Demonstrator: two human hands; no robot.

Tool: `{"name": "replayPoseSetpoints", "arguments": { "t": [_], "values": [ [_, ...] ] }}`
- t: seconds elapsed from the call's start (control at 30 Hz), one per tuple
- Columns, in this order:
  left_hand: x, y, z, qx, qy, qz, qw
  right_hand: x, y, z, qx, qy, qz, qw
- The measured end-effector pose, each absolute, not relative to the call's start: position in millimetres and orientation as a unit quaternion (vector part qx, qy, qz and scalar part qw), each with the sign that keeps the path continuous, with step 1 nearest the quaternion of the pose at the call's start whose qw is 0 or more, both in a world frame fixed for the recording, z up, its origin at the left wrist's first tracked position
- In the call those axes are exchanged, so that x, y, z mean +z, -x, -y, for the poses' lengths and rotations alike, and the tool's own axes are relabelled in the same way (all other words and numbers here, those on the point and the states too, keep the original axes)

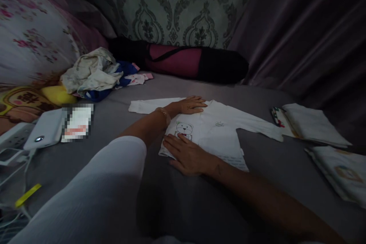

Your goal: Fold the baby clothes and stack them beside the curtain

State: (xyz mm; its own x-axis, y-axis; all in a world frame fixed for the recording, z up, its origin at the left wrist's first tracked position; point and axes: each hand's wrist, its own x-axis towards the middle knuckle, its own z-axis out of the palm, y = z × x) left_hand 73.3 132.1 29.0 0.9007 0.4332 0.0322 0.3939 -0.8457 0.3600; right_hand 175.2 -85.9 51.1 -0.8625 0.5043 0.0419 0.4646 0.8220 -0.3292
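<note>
A small white long-sleeved baby top (pixel 221 137) lies spread on the grey bed sheet (pixel 120 187), with a bear print on its front and both sleeves stretched outward. My left hand (pixel 193 105) rests flat near its collar, fingers extended toward the right. Lower down, my right hand (pixel 187 156) lies flat over the bottom left part of the top, just below the bear, with the fingers spread. Neither hand grips the cloth. Part of the hem is hidden under the right hand and forearm.
Folded white clothes (pixel 314 124) and another folded garment (pixel 340 175) lie at the right. A crumpled clothes pile (pixel 93 70) sits at the back left. Closer on the left are a white power bank (pixel 45 129) and cables. A long black-and-maroon bag (pixel 174 61) lies along the wall.
</note>
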Motion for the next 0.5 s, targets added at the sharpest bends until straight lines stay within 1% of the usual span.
{"name": "replayPoseSetpoints", "arguments": {
  "t": [0.2,0.33,0.4,0.47,0.5],
  "values": [
    [25.2,-76.4,-130.5,0.056,-0.958,-0.233,0.156,55.3,-164.8,129.1,0.197,0.268,0.940,0.079],
    [30.7,-78.8,-122.4,0.047,-0.959,-0.249,0.124,66.3,-159.7,160.2,0.216,0.245,0.940,0.096],
    [40.1,-78.8,-112.9,0.071,-0.956,-0.264,0.103,78.0,-162.0,174.5,0.243,0.215,0.941,0.100],
    [52.4,-74.3,-99.4,0.127,-0.939,-0.306,0.088,90.7,-173.5,184.0,0.280,0.191,0.934,0.113],
    [58.5,-69.1,-91.1,0.163,-0.923,-0.338,0.083,95.6,-184.1,185.9,0.293,0.202,0.925,0.131]
  ]
}}
